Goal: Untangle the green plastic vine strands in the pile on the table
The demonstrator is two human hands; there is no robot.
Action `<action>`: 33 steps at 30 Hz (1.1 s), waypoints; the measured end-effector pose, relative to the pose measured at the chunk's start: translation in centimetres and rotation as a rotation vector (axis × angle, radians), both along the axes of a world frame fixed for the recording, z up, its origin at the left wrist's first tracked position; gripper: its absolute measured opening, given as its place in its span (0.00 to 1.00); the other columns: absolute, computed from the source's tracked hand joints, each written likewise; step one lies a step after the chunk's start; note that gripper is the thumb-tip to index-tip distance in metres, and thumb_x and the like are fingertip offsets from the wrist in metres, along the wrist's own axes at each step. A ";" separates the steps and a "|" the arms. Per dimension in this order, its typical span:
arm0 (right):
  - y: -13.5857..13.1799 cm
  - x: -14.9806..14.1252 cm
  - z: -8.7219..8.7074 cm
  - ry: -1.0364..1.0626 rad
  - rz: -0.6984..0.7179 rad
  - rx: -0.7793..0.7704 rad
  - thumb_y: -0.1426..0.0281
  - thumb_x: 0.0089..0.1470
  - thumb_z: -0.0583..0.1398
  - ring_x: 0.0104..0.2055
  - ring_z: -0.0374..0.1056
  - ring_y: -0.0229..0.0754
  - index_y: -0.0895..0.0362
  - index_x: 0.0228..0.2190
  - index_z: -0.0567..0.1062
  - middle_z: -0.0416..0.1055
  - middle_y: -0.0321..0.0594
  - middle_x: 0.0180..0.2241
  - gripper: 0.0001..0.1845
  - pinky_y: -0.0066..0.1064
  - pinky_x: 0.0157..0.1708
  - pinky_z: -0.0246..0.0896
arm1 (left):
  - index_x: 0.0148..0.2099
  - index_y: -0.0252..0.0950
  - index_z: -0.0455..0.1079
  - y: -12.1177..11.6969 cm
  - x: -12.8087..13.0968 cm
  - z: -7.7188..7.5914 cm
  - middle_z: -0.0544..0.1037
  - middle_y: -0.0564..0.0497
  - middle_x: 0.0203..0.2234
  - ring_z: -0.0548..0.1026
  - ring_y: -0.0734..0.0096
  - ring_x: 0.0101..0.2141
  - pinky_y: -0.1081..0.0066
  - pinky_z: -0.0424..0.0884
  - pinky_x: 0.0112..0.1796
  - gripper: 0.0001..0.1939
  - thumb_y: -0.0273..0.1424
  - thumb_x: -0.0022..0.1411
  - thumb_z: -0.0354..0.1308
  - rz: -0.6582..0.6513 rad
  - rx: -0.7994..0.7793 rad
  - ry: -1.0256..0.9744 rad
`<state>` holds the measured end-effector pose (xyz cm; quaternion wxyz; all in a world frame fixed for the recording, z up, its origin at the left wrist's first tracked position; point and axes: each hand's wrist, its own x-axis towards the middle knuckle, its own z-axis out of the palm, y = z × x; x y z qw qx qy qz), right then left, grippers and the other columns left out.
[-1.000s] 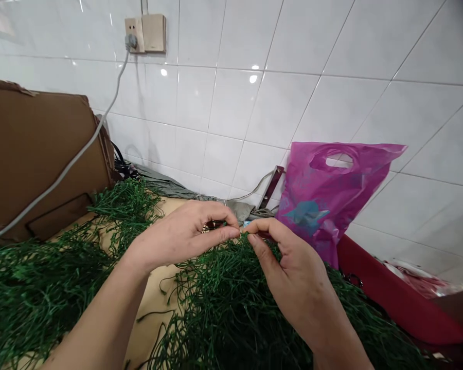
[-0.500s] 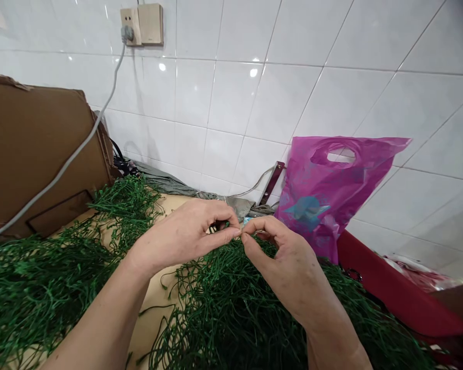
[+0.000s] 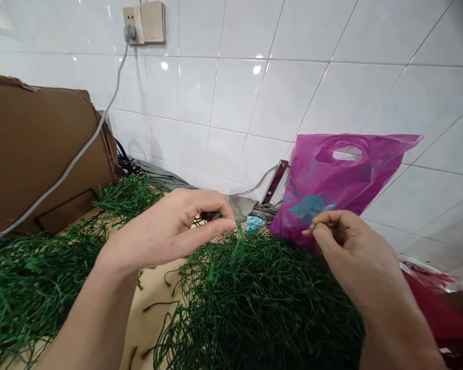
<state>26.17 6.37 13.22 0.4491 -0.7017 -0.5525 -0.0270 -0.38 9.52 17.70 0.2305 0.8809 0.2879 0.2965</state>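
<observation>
Thumb and fingers of my left hand (image 3: 177,223) are pinched together on a thin green cord (image 3: 239,237), which dangles blurred below the fingertips. Right of it, before the purple bag, my right hand (image 3: 351,257) is closed in a pinch. Whatever sits between those fingertips is too small to make out. Under both hands spreads a big heap of knotted green cords (image 3: 270,293). A second pile of green cords (image 3: 34,277) lies at the left, partly behind my left forearm.
A purple plastic bag (image 3: 324,180) leans on the tiled wall behind the heap. Beside it are a small blue-and-white packet (image 3: 254,223) and a dark red metal bracket (image 3: 275,181). At left stands a cardboard box (image 3: 42,149), a grey power cable (image 3: 77,159) hanging across it.
My hands, fingertips together before, are now apart. The right hand has swung right toward the purple bag; the left has shifted slightly left. A green cord now shows below the left fingertips.
</observation>
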 end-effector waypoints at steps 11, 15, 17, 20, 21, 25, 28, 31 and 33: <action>-2.5 -5.8 1.6 -0.073 0.331 0.045 0.60 0.61 0.57 0.42 0.75 0.49 0.52 0.45 0.78 0.80 0.43 0.42 0.16 0.39 0.41 0.69 | 0.37 0.36 0.70 1.7 1.6 -1.8 0.66 0.57 0.24 0.61 0.76 0.25 0.74 0.57 0.27 0.15 0.39 0.72 0.51 -0.031 -0.168 -0.051; -1.8 -6.8 0.9 -0.034 0.464 -0.057 0.66 0.63 0.55 0.41 0.75 0.46 0.53 0.41 0.77 0.80 0.39 0.39 0.12 0.37 0.43 0.67 | 0.38 0.36 0.72 1.6 1.5 -1.9 0.67 0.56 0.24 0.62 0.75 0.25 0.74 0.57 0.27 0.15 0.39 0.71 0.51 -0.013 -0.103 -0.010; -1.6 -7.1 0.8 -0.023 0.469 -0.055 0.68 0.62 0.55 0.39 0.74 0.44 0.53 0.37 0.76 0.79 0.37 0.35 0.09 0.36 0.42 0.65 | 0.38 0.36 0.72 1.7 1.5 -1.9 0.68 0.56 0.24 0.62 0.75 0.26 0.74 0.56 0.27 0.15 0.40 0.71 0.51 -0.005 -0.071 0.021; -1.5 -7.1 0.8 0.037 0.491 -0.083 0.70 0.59 0.56 0.34 0.71 0.41 0.53 0.34 0.74 0.76 0.34 0.32 0.07 0.32 0.37 0.63 | 0.36 0.36 0.71 1.8 1.5 -1.9 0.66 0.57 0.24 0.61 0.76 0.25 0.74 0.56 0.27 0.15 0.40 0.71 0.52 -0.034 -0.093 0.044; -1.5 -7.1 0.7 0.073 0.503 -0.105 0.70 0.58 0.56 0.32 0.69 0.39 0.53 0.33 0.74 0.75 0.33 0.30 0.06 0.31 0.35 0.61 | 0.36 0.36 0.70 1.8 1.5 -1.9 0.65 0.58 0.23 0.60 0.77 0.25 0.74 0.56 0.27 0.15 0.40 0.71 0.52 -0.054 -0.113 0.041; -1.2 -7.0 0.4 0.260 0.556 -0.097 0.72 0.52 0.58 0.31 0.66 0.39 0.53 0.29 0.71 0.70 0.32 0.27 0.02 0.30 0.32 0.60 | 0.36 0.35 0.69 2.1 1.5 -2.0 0.61 0.58 0.23 0.57 0.78 0.25 0.74 0.54 0.26 0.14 0.39 0.71 0.52 -0.152 -0.215 0.013; -0.9 -7.2 0.2 0.435 0.647 -0.026 0.73 0.48 0.59 0.30 0.66 0.38 0.53 0.27 0.68 0.68 0.31 0.26 0.04 0.30 0.32 0.63 | 0.36 0.35 0.69 2.5 1.6 -2.3 0.62 0.57 0.24 0.59 0.77 0.26 0.74 0.56 0.28 0.12 0.37 0.71 0.53 -0.244 -0.319 -0.049; -0.7 -7.3 0.3 0.620 0.797 -0.011 0.75 0.46 0.60 0.29 0.68 0.37 0.52 0.25 0.67 0.70 0.31 0.25 0.06 0.30 0.32 0.66 | 0.37 0.35 0.70 2.7 1.3 -2.7 0.67 0.55 0.27 0.65 0.76 0.29 0.74 0.62 0.31 0.09 0.34 0.70 0.55 -0.383 -0.487 -0.167; -0.6 -6.9 0.5 0.726 0.886 0.012 0.75 0.45 0.59 0.28 0.68 0.37 0.52 0.24 0.65 0.68 0.29 0.22 0.07 0.33 0.35 0.69 | 0.35 0.35 0.70 2.8 0.8 -3.0 0.69 0.54 0.27 0.68 0.75 0.28 0.72 0.66 0.32 0.10 0.35 0.68 0.59 -0.486 -0.601 -0.255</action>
